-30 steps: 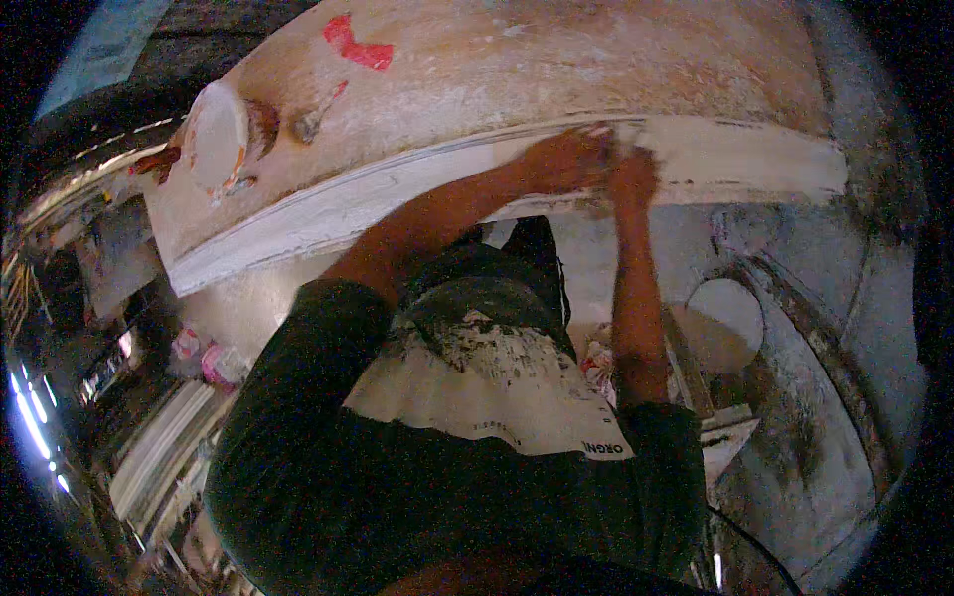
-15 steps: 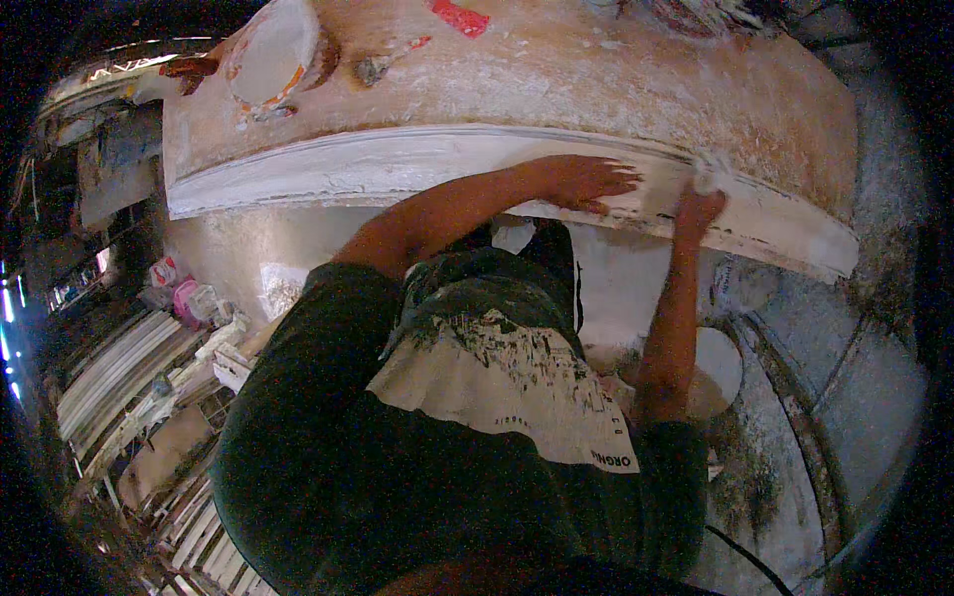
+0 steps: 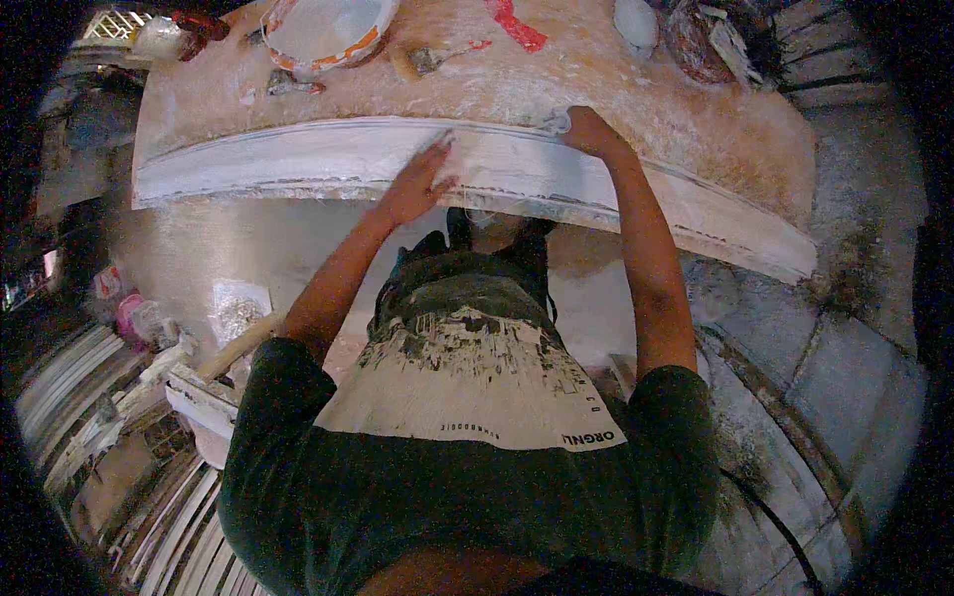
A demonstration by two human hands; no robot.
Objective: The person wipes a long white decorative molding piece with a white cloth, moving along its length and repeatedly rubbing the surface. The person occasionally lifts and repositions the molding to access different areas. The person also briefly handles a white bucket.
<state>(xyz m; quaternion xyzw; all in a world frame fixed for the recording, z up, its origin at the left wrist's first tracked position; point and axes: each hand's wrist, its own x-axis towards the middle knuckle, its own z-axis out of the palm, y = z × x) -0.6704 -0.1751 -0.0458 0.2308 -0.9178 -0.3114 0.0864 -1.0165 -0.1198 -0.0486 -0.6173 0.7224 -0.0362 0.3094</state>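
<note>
A long white moulding strip (image 3: pixel 298 164) lies along the near edge of a worn, white-smeared table (image 3: pixel 711 124). My left hand (image 3: pixel 419 184) rests on the strip left of its middle, fingers stretched and apart, holding nothing. Over the strip's far edge, my right hand (image 3: pixel 596 131) is closed on a small pale crumpled piece (image 3: pixel 563 121). Whether that piece is cloth or something else is too blurred to tell. The right hand's fingertips are mostly hidden behind its back.
Beyond the strip are a white round tub (image 3: pixel 343 64) with an orange-marked rim, a brush (image 3: pixel 422 62), a red scrap (image 3: pixel 522 30) and a white oval object (image 3: pixel 636 27). Stacked pale strips (image 3: pixel 204 536) and a whitish container (image 3: pixel 202 402) stand at my lower left.
Both hands have moved left along the strip. The right hand, with the pale piece, has also gone toward the far edge. My view has shifted, showing more of the table's far side.
</note>
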